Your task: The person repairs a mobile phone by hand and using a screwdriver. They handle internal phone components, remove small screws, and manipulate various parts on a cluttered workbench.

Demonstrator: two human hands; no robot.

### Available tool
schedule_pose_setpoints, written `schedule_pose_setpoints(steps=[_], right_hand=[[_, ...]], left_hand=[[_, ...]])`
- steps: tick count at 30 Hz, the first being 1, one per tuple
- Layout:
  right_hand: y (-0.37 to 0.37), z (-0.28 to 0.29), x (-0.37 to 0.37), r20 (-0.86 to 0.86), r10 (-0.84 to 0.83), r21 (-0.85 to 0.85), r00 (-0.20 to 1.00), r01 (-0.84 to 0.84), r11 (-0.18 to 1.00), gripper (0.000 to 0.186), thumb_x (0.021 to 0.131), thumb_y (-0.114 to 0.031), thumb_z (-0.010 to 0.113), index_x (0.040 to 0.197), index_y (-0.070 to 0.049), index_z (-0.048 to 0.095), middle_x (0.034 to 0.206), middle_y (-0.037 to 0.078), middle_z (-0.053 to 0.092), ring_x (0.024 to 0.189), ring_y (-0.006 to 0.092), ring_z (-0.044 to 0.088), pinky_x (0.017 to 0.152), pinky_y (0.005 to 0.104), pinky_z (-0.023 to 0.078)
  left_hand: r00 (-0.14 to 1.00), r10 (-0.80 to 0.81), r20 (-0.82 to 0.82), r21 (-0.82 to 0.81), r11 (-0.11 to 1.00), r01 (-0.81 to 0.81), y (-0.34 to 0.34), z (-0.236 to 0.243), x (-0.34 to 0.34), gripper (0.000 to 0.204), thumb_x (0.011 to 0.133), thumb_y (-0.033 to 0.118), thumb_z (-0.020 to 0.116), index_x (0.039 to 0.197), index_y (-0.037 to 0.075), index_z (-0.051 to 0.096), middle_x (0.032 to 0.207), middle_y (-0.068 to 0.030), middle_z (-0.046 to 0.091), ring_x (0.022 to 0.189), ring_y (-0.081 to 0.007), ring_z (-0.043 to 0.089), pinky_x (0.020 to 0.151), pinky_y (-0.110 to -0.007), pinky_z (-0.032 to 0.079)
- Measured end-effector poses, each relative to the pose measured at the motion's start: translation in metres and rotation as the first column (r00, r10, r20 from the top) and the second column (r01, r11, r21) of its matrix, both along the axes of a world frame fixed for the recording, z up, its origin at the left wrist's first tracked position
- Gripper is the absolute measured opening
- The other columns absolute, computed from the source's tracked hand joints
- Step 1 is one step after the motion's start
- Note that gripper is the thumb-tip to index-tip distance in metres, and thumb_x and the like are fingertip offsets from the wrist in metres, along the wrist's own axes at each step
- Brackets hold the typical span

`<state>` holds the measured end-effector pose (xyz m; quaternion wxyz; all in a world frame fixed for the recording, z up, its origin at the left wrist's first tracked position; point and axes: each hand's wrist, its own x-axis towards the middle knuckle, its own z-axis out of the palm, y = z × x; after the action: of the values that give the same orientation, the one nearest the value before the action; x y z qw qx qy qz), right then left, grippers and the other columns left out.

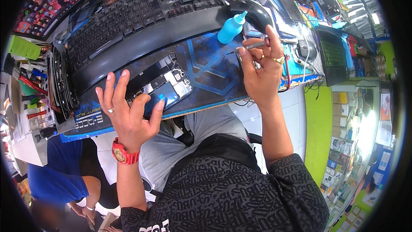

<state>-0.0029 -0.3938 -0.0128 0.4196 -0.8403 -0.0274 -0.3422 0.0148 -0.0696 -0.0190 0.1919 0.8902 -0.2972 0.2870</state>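
Note:
An opened smartphone [179, 87] lies on the dark mat near the desk's front edge, its inner boards and metal parts showing. My left hand [131, 114] is over its left end, fingers spread. The index finger and thumb come down at the phone's near edge, with a dark blue surface showing between them; whether they press on it I cannot tell. To the right, my right hand [265, 71] is raised above the mat, gripping a slim precision screwdriver [254, 46] between thumb and fingers. Its thin tip points left, apart from the phone.
A black keyboard [128, 17] lies behind the phone. A light-blue squeeze bottle [231, 29] stands near my right hand. At right are a computer mouse [305, 49] and cables; stacked phone parts [63, 81] and tools are at left. Another person in a blue shirt [60, 167] sits lower left.

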Motion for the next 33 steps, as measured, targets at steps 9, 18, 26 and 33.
schedule_pose_setpoints(steps=[9,18,26,33], right_hand=[[0.004,0.004,0.002,-0.002,0.002,-0.014,1.000,-0.002,1.000,0.071,0.097,0.008,0.072,0.159,0.008,0.038,0.102,0.014,0.076,0.084,0.0181,0.076,0.074,0.0280,0.060],[0.031,0.013,-0.005,0.047,0.164,0.239,0.985,-0.170,0.956,0.083,0.096,0.013,0.073,0.164,-0.001,0.028,0.109,0.015,0.074,0.089,0.0145,0.073,0.079,0.0255,0.060],[0.078,-0.009,0.020,0.255,0.231,0.227,0.939,-0.290,0.930,0.079,0.092,0.010,0.080,0.159,0.007,0.038,0.101,0.012,0.072,0.086,0.0131,0.073,0.072,0.0248,0.062],[0.086,-0.023,0.029,0.244,0.207,0.252,0.947,-0.268,0.930,0.076,0.091,0.007,0.083,0.156,0.008,0.044,0.127,0.017,0.068,0.087,0.0129,0.073,0.069,0.0244,0.062]], left_hand=[[1.000,-0.002,-0.011,0.000,1.000,0.002,0.000,0.000,-0.001,0.029,0.085,0.038,0.087,0.084,0.013,0.072,0.158,-0.0209,0.055,0.156,-0.0441,0.037,0.130,-0.063,0.013],[0.999,0.004,-0.033,-0.006,1.000,-0.004,0.000,0.001,-0.001,0.028,0.085,0.039,0.086,0.084,0.014,0.074,0.158,-0.0191,0.055,0.156,-0.0435,0.037,0.130,-0.062,0.012],[0.999,0.014,-0.031,-0.007,1.000,-0.014,0.001,0.000,0.000,0.028,0.085,0.040,0.086,0.082,0.015,0.074,0.158,-0.0176,0.056,0.156,-0.0422,0.036,0.130,-0.062,0.011],[0.999,0.018,-0.030,-0.006,1.000,-0.018,0.001,-0.001,0.000,0.028,0.085,0.041,0.086,0.080,0.015,0.074,0.158,-0.0163,0.056,0.156,-0.0417,0.036,0.130,-0.062,0.011]])
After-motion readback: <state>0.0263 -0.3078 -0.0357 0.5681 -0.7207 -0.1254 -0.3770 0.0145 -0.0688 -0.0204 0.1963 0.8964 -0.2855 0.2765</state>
